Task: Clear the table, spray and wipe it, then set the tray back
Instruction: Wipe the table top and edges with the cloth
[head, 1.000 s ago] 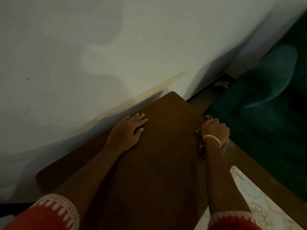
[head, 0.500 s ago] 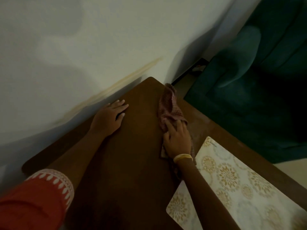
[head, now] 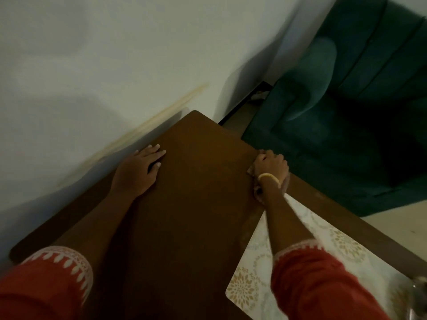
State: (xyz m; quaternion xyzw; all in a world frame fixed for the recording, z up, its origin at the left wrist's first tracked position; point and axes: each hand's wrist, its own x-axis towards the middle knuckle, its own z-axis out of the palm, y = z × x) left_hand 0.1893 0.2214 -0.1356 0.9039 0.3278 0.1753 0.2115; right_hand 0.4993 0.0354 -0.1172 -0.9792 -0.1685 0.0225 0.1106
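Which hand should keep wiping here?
Right. The right hand is closed on the cloth at the table edge; the left hand lies flat and empty, bracing near the wall.

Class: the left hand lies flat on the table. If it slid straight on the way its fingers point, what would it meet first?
Probably nothing: the left hand points along bare table toward its far corner.

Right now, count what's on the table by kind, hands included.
Hands: 2, left hand flat, right hand gripping
Cloths: 1, cloth under that hand
Patterned mats: 1, patterned mat
Total: 4 on the table
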